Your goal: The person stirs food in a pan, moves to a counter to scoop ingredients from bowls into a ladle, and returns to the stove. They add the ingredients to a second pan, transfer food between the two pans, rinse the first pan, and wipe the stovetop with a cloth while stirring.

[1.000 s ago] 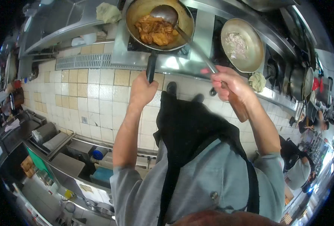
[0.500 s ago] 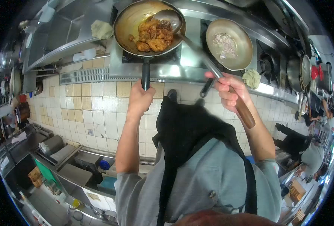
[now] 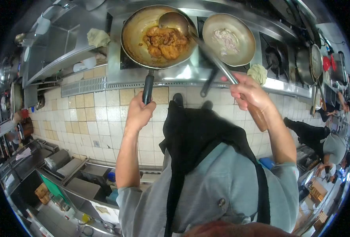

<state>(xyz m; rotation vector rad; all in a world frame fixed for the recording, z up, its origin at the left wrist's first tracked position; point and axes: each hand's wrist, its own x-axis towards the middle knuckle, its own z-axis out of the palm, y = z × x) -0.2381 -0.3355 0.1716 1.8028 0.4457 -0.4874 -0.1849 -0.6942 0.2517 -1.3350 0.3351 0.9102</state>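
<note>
matt plastic-looking pan handle (image 3: 147, 89) in my left hand (image 3: 140, 112), shiny metal ladle (image 3: 217, 61), wood-look grip (image 3: 258, 118) in my right hand (image 3: 250, 91), rumpled cloth (image 3: 257, 74) nearby

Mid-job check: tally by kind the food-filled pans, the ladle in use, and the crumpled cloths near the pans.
Round metal pans: 2 (black-handled pan, paler pan)
Metal ladle with brown grip: 1
Crumpled pale-green cloths: 2 (left cloth, right cloth)
Total: 5

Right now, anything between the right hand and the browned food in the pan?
Nothing visible blocks it. The right hand grips the ladle, whose bowl sits inside the pan at the browned food's edge. The second pan stands off to the right.
</note>
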